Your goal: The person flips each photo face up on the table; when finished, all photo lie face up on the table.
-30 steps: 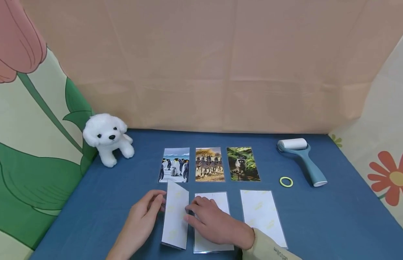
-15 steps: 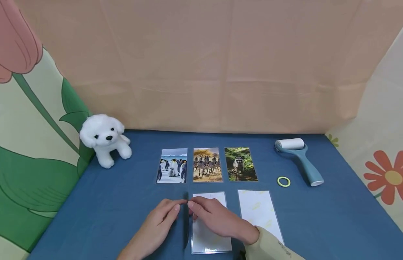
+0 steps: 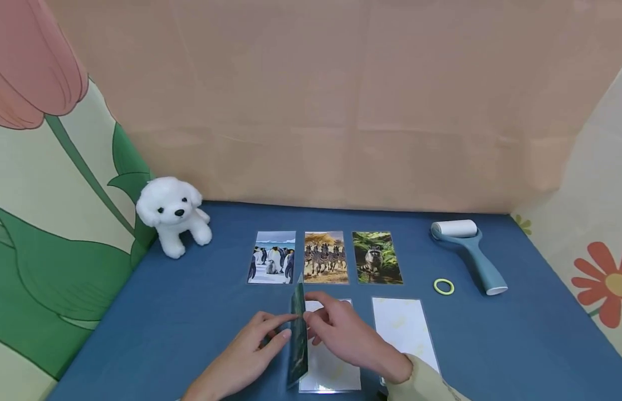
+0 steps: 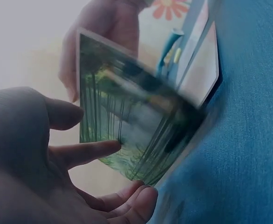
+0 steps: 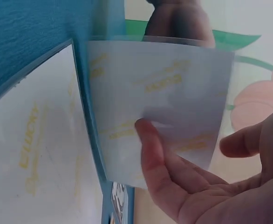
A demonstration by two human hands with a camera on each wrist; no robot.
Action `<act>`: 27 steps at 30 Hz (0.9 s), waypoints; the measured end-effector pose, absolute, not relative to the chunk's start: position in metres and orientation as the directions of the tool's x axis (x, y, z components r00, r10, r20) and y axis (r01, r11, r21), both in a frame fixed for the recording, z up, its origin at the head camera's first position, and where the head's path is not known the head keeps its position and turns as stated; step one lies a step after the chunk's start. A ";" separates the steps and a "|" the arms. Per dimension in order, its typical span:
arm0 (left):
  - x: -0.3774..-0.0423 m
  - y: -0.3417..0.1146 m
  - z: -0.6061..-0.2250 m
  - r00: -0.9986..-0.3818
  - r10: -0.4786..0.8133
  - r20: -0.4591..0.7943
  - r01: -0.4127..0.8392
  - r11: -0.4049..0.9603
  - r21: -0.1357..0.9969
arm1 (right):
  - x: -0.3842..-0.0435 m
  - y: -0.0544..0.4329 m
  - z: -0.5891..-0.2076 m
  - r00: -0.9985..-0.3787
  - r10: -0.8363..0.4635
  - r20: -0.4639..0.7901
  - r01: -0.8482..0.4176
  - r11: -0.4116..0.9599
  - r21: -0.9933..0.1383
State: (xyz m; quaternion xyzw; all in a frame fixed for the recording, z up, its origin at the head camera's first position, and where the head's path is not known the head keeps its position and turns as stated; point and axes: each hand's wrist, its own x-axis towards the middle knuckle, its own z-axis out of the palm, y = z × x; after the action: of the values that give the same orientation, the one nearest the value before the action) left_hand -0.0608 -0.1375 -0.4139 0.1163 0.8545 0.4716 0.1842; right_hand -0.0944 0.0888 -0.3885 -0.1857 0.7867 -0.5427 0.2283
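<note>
A laminated picture card (image 3: 298,351) stands on edge between my two hands, leaning slightly. Its printed face (image 4: 127,112), with green trees and a blurred middle, is toward my left hand (image 3: 244,352). That hand's straight index finger touches the print, its thumb at the card's edge. On the other side, my right hand (image 3: 348,338) has a fingertip against the white back (image 5: 174,70), which bears faint yellow lettering; its thumb is held apart. Below the right hand lies a white-backed card (image 3: 336,376), partly covered by it.
Another white-backed card (image 3: 405,328) lies to the right. Behind are photo cards of penguins (image 3: 273,259), zebras (image 3: 326,259) and a raccoon (image 3: 376,259). A lint roller (image 3: 473,250), a yellow-green ring (image 3: 443,287) and a white plush dog (image 3: 172,214) are on the blue cloth (image 3: 190,312).
The upright card has swung over to the right, so its printed face now shows in the head view instead of its white back. My left hand has followed it rightward.
</note>
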 end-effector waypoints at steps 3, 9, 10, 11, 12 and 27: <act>-0.060 -0.137 -0.416 -0.896 0.387 -0.219 0.023 0.531 0.847 | -0.092 0.091 -0.390 -0.836 -0.529 -0.144 -0.036 0.316 -0.948; -0.060 -0.138 -0.417 -0.894 0.385 -0.228 0.014 0.533 0.846 | -0.090 0.092 -0.389 -0.862 -0.497 -0.100 -0.068 0.308 -0.949; -0.060 -0.138 -0.417 -0.896 0.382 -0.226 0.013 0.532 0.847 | -0.090 0.093 -0.389 -0.866 -0.491 -0.092 -0.074 0.308 -0.949; -0.060 -0.138 -0.417 -0.898 0.379 -0.223 0.014 0.532 0.846 | -0.090 0.093 -0.389 -0.871 -0.484 -0.085 -0.078 0.307 -0.948; -0.059 -0.139 -0.416 -0.901 0.373 -0.221 0.013 0.533 0.846 | -0.089 0.093 -0.389 -0.876 -0.476 -0.076 -0.085 0.308 -0.948; -0.057 -0.144 -0.417 -0.955 0.238 -0.180 -0.029 0.525 0.851 | -0.089 0.087 -0.407 -0.945 -0.320 0.065 -0.178 0.341 -0.923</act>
State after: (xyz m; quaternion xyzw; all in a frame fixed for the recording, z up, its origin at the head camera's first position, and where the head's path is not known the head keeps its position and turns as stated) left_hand -0.0565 -0.1444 -0.4166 0.0606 0.8622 0.4836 0.1381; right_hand -0.0893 0.0868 -0.4071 -0.1525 0.8162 -0.5536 0.0637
